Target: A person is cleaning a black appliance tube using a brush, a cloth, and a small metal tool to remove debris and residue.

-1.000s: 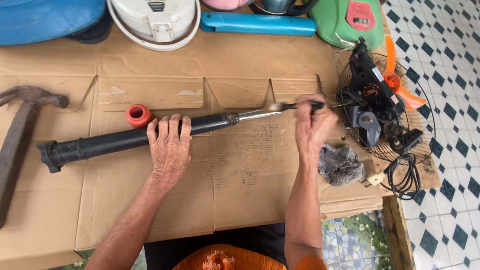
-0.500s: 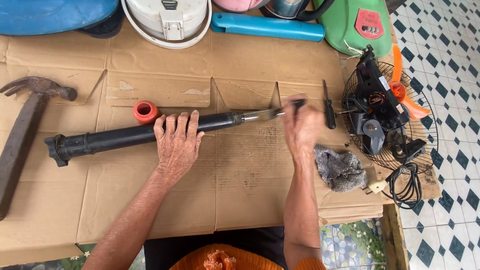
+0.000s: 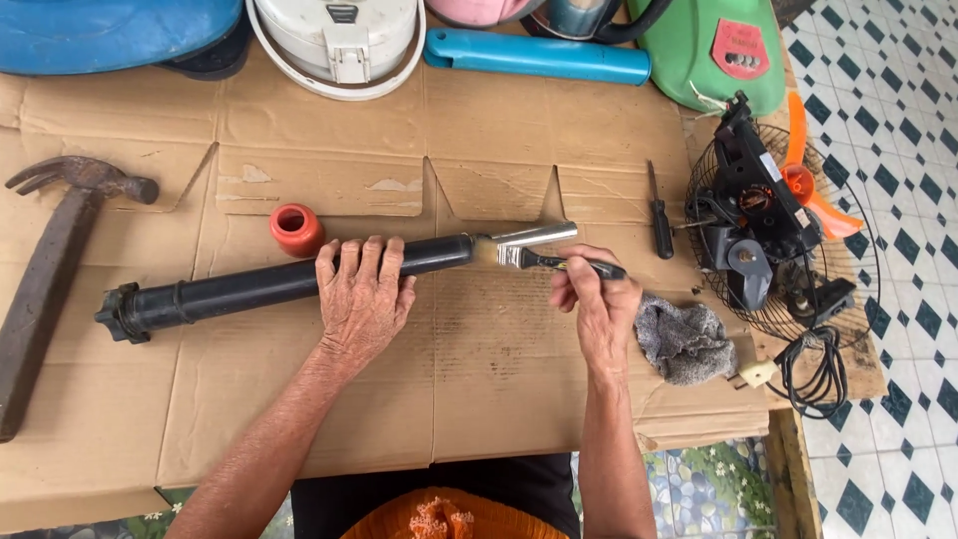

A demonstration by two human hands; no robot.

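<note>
A long black tube [image 3: 249, 287] with a shiny metal rod [image 3: 534, 236] at its right end lies across flattened cardboard [image 3: 479, 369]. My left hand [image 3: 361, 299] rests palm-down on the tube's middle, fingers draped over it. My right hand [image 3: 596, 304] grips a small paintbrush [image 3: 559, 262] by its dark handle; the bristles touch the spot where the rod enters the tube. A small red cap [image 3: 296, 229] stands just behind the tube.
A claw hammer [image 3: 50, 269] lies at the left. A black screwdriver [image 3: 660, 215], a grey rag [image 3: 686, 337] and a dismantled fan with an orange blade, a wire guard and a cord [image 3: 768, 230] sit at the right. Appliance housings and a blue bar [image 3: 534, 55] line the back.
My right hand set the screwdriver down beside the fan and now holds the paintbrush against the rod's base. My left hand stayed on the tube.
</note>
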